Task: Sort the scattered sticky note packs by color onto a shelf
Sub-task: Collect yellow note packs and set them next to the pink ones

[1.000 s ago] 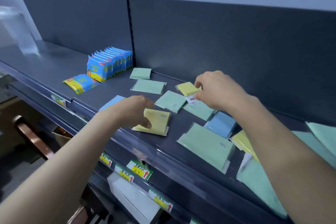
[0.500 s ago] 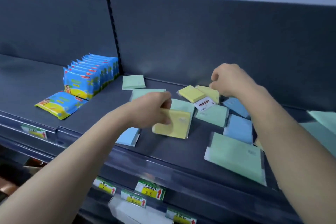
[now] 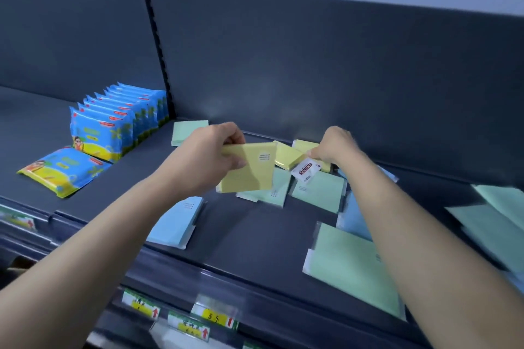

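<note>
Because each pack is a thin slab of paper sealed in glossy clear film, it should be light and fairly stiff across its face, yet slick enough to slip from a loose pinch. The edges, or a card header, look the safest places to take hold.

The left hand point(image 3: 208, 160) grips a large pale-yellow square sticky note pack point(image 3: 249, 170), fingers and thumb curled round its nine o'clock edge. The pack is held tilted above the dark grey metal shelf point(image 3: 249, 238).

At three o'clock from that pack, the right hand point(image 3: 334, 147) pinches a small yellow sticky note pack point(image 3: 287, 154) near its white printed header card point(image 3: 307, 171). Whether the fingertips close on the card or on the film is hard to tell. A second small yellow pack point(image 3: 304, 145) lies just beyond, at twelve o'clock.

Flat mint-green packs lie scattered on the shelf: a middle-sized mint-green pack point(image 3: 317, 190) below the right hand, a small mint-green pack point(image 3: 188, 132) at eleven o'clock by the back panel, and a large mint-green pack point(image 3: 348, 269) at five o'clock. A light-blue pack point(image 3: 177, 221) lies at seven o'clock near the front lip. Soft blue-and-yellow plastic pouches point(image 3: 119, 122) stand in a row at nine o'clock.
</note>
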The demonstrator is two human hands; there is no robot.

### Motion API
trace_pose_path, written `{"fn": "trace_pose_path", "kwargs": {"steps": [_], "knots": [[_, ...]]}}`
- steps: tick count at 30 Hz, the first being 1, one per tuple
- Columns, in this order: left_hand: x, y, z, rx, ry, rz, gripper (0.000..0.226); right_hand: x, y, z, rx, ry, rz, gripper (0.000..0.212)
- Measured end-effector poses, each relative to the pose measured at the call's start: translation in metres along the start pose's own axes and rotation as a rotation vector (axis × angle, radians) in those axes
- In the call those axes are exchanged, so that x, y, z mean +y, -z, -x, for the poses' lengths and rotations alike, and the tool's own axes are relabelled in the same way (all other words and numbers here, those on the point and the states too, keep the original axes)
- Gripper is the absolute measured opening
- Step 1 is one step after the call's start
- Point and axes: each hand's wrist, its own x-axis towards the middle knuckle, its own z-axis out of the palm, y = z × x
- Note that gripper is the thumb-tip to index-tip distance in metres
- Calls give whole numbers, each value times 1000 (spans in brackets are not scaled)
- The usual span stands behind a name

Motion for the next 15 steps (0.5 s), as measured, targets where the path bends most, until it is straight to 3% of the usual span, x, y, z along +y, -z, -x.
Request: {"fn": "trace_pose_path", "kwargs": {"steps": [5,12,15], "knots": [[5,-7,-6,-6,13,-45,12,-11,2,-3,-94,-42,47,32],[18,-12,-10,-6,5,-70,13,-17,2,2,-162,-80,12,62],[23,-12,-8,-4,-1,-86,13,-16,-1,2,-166,-105,-106,81]]}}
